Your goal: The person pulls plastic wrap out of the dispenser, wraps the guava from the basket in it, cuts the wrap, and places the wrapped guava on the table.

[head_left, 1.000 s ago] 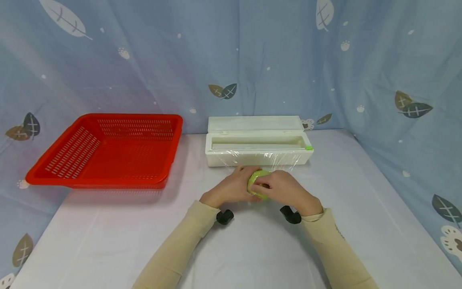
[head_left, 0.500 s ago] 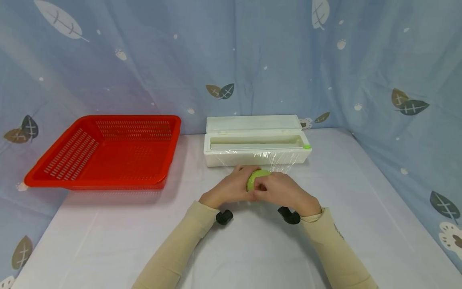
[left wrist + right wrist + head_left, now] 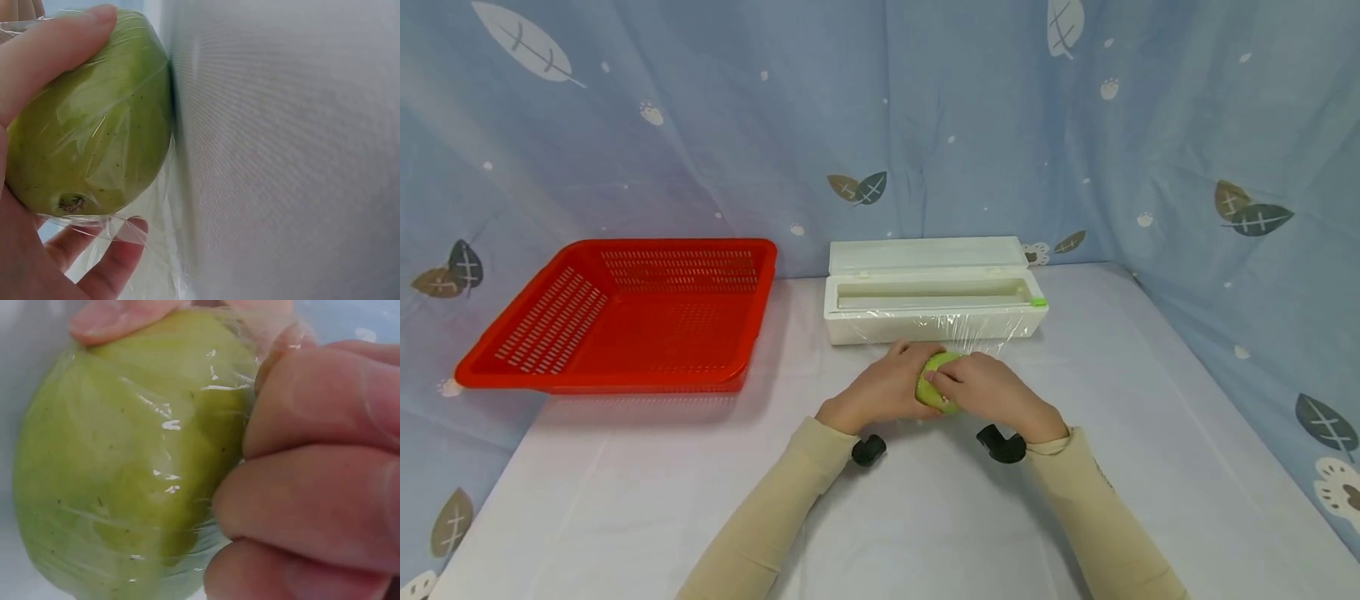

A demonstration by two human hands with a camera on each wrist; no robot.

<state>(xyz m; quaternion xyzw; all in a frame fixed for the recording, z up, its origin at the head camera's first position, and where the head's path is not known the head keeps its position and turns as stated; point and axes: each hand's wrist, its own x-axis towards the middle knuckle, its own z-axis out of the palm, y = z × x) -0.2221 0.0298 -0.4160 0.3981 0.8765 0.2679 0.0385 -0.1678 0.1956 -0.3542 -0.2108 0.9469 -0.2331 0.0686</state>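
A yellow-green, dark-speckled pear [image 3: 936, 402], wrapped in clear cling film [image 3: 169, 425], is held just above or on the white table. My left hand [image 3: 891, 385] grips it from the left; the left wrist view shows the thumb over the fruit [image 3: 100, 125] and fingertips below, touching loose film. My right hand [image 3: 1000, 390] is at the pear's right side with fingers curled, pinching film against the fruit [image 3: 119, 487]. More film [image 3: 973, 333] stretches from the white dispenser box [image 3: 925, 327] toward the pear. The pear's underside is hidden.
The dispenser box stands behind my hands, its lid [image 3: 925, 254] raised and a small green piece [image 3: 1038, 302] at its right front edge. A red slotted basket [image 3: 662, 387] sits at the left. A patterned blue curtain [image 3: 970, 100] closes off the back and sides.
My right hand dipped over the pear's near side half a second ago, then came back up, leaving more of the pear showing. The left hand keeps its hold; box and basket stay put.
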